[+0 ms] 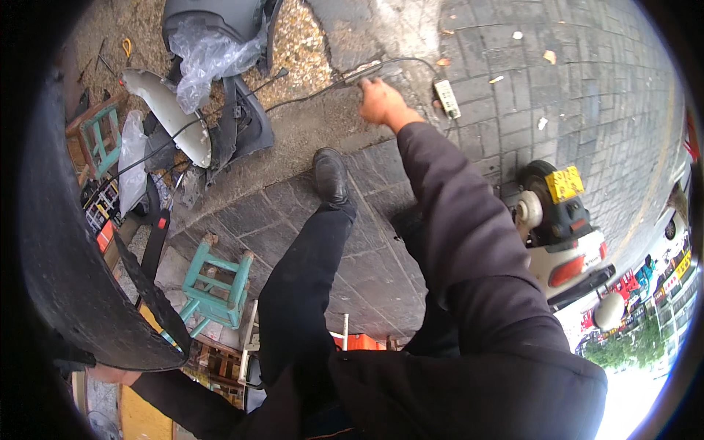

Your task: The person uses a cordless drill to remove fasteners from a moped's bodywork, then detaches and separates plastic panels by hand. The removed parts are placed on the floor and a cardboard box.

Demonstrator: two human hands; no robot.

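Observation:
A large curved black panel (70, 242) fills the left side, close to me. My left hand (116, 375) is at its lower edge and grips it, the fingers mostly hidden behind it. With the arm stretched far forward, my right hand (383, 103) is low over the kerb edge, its fingers curled closed. A thin black cable (312, 95) runs right beside that hand; whether the fingers have hold of it or of something small cannot be made out. The cable leads to a white power strip (446, 99) lying on the paving.
Vehicle body parts, a grey-white curved panel (172, 117) and crumpled clear plastic (209, 62) lie at far left. A small green stool (216, 282) stands left of my legs, another green stool (103, 139) beyond it. A white scooter (565, 257) is parked on the right.

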